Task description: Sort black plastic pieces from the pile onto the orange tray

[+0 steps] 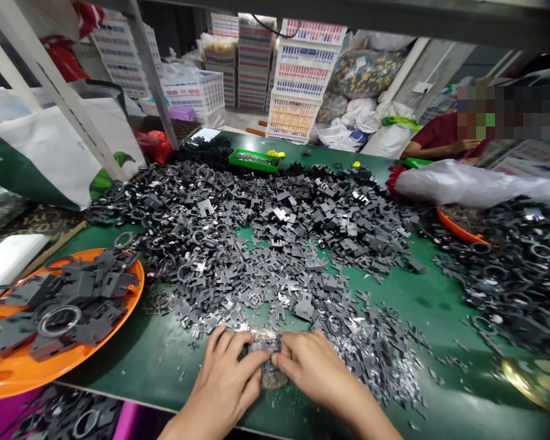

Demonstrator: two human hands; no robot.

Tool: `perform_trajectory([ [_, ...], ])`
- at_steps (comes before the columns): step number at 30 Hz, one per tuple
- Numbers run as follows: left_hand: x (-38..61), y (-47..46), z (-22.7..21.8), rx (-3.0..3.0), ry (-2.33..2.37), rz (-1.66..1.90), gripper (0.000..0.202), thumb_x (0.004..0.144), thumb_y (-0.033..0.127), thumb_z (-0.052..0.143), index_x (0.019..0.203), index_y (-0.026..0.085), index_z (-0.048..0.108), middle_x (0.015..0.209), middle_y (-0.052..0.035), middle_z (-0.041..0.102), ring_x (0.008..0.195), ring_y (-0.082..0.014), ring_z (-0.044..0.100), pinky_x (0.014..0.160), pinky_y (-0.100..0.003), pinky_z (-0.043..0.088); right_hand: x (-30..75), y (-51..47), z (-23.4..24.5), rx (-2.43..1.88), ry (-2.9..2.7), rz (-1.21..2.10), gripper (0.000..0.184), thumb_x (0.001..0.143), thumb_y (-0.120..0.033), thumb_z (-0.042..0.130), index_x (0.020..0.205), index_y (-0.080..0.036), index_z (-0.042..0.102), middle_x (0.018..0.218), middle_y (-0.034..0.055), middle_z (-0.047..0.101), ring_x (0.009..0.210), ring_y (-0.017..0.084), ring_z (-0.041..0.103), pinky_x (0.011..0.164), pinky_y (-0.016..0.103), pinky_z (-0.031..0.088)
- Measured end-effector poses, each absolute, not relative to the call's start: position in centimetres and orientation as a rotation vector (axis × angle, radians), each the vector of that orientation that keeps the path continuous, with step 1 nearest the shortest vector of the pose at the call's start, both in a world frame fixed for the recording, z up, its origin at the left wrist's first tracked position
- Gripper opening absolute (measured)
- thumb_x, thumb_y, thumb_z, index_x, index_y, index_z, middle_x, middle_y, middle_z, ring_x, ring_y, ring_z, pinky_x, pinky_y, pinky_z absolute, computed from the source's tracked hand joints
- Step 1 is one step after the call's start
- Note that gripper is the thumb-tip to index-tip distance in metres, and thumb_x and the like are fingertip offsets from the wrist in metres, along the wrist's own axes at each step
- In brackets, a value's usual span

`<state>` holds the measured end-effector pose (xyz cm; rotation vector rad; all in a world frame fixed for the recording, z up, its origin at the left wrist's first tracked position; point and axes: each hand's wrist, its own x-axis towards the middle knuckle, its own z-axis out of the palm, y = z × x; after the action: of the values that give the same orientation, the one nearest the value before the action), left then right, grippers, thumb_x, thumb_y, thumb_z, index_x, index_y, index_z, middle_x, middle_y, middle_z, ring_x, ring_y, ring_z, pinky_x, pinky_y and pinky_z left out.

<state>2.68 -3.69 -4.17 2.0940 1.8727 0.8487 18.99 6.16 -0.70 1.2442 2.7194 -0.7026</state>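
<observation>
Head view: left hand [224,382] and right hand [316,370] meet at the near edge of the green desk [433,305], fingers [256,365] curled, nearly closed on a small clump of grey stamped metal parts [266,347]. Big heap of similar parts [275,244] beyond; orange tray [135,287] at left, white plastic crates [297,79] stacked behind.

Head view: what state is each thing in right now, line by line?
Left hand, fingers curled, pressing inward.
Right hand, fingers curled, close beside the left.
Clump of small metal parts, between both hands, touching them.
Stamped metal parts, loose, spread in a wide heap.
Orange round tray, loaded with dark parts and rings.
Green tray, holding small silvery pieces.
White plastic bag, bulging.
Plastic crates, stacked high.
</observation>
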Motion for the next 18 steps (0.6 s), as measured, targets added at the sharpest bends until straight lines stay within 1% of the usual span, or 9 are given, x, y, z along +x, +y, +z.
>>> perform_trajectory([
  [2, 2.6, -3.4, -3.8, 2.096, 1.847, 0.818, 0.027, 0.081, 0.016, 0.053, 0.1, 0.031, 0.064, 0.1, -0.002, 0.058, 0.097, -0.0211, 0.053, 0.104, -0.05, 0.029, 19.1, 6.7, -0.5, 1.225, 2.74, -0.761, 0.022, 0.08, -0.026, 0.062, 0.059, -0.022, 0.056, 0.055, -0.0027, 0.064, 0.052, 0.017, 0.057, 0.057, 0.027, 0.028],
  [4, 2.4, -3.3, -3.7, 2.11, 1.819, 0.773, 0.027, 0.08, 0.016, 0.053, 0.101, 0.031, 0.064, 0.099, -0.002, 0.058, 0.096, -0.0207, 0.054, 0.103, -0.05, 0.03, 19.1, 7.2, -0.1, 1.169, 2.785, -0.811, 0.022, 0.079, -0.025, 0.063, 0.059, -0.023, 0.056, 0.053, -0.0041, 0.063, 0.051, 0.016, 0.056, 0.056, 0.026, 0.029],
  [6, 2.5, -3.4, -4.0, 2.1, 1.828, 0.797, 0.028, 0.079, 0.016, 0.054, 0.1, 0.031, 0.064, 0.099, -0.0025, 0.057, 0.095, -0.0208, 0.054, 0.102, -0.05, 0.032, 18.7, 7.8, 0.5, 1.114, 2.83, -0.894, 0.019, 0.082, -0.026, 0.06, 0.064, -0.023, 0.057, 0.058, -0.0045, 0.064, 0.057, 0.016, 0.058, 0.058, 0.026, 0.032],
  [9, 3.0, -3.7, -5.2, 2.058, 1.897, 0.957, 0.028, 0.077, 0.016, 0.053, 0.099, 0.031, 0.064, 0.096, -0.0032, 0.056, 0.093, -0.0212, 0.054, 0.1, -0.05, 0.033, 16.7, 9.3, 1.7, 1.093, 2.897, -0.979, 0.019, 0.088, -0.031, 0.054, 0.071, -0.023, 0.058, 0.066, -0.0043, 0.064, 0.068, 0.017, 0.058, 0.065, 0.027, 0.035],
  [12, 3.5, -3.6, -6.7, 2.038, 1.948, 1.099, 0.029, 0.077, 0.019, 0.053, 0.102, 0.03, 0.063, 0.094, -0.0035, 0.057, 0.09, -0.0214, 0.055, 0.098, -0.05, 0.035, 12.2, 11.6, 2.3, 1.072, 3.056, -0.92, 0.021, 0.09, -0.03, 0.052, 0.072, -0.022, 0.058, 0.067, -0.0048, 0.063, 0.07, 0.016, 0.056, 0.07, 0.028, 0.035],
  [14, 3.6, -3.6, -7.3, 2.021, 1.962, 1.165, 0.028, 0.078, 0.023, 0.052, 0.104, 0.027, 0.061, 0.093, -0.0042, 0.059, 0.088, -0.0217, 0.056, 0.096, -0.048, 0.037, 8.3, 13.4, 2.1, 1.096, 3.175, -0.846, 0.014, 0.091, -0.028, 0.051, 0.082, -0.022, 0.061, 0.074, -0.003, 0.065, 0.074, 0.017, 0.056, 0.072, 0.03, 0.034],
  [15, 3.6, -3.6, -7.5, 1.999, 1.963, 1.202, 0.027, 0.079, 0.024, 0.052, 0.104, 0.026, 0.06, 0.092, -0.0046, 0.06, 0.088, -0.0218, 0.056, 0.095, -0.048, 0.038, 6.4, 14.3, 1.8, 1.125, 3.212, -0.818, 0.012, 0.091, -0.028, 0.051, 0.093, -0.022, 0.061, 0.082, -0.0004, 0.066, 0.081, 0.019, 0.056, 0.074, 0.031, 0.034],
  [16, 3.5, -3.7, -7.6, 1.962, 1.957, 1.245, 0.025, 0.08, 0.024, 0.051, 0.104, 0.025, 0.06, 0.092, -0.0049, 0.06, 0.087, -0.0217, 0.057, 0.094, -0.047, 0.039, 4.6, 15.1, 1.6, 1.153, 3.245, -0.79, 0.015, 0.091, -0.029, 0.052, 0.1, -0.021, 0.06, 0.093, 0.0031, 0.066, 0.089, 0.021, 0.055, 0.077, 0.034, 0.033],
  [18, 3.1, -3.8, -7.3, 1.817, 1.923, 1.355, 0.022, 0.082, 0.025, 0.051, 0.102, 0.025, 0.061, 0.091, -0.0056, 0.062, 0.087, -0.0218, 0.058, 0.089, -0.043, 0.043, 2.2, 16.3, 1.3, 1.148, 3.289, -0.759, 0.015, 0.089, -0.031, 0.055, 0.097, -0.02, 0.062, 0.095, 0.0052, 0.065, 0.092, 0.023, 0.054, 0.078, 0.035, 0.032],
])
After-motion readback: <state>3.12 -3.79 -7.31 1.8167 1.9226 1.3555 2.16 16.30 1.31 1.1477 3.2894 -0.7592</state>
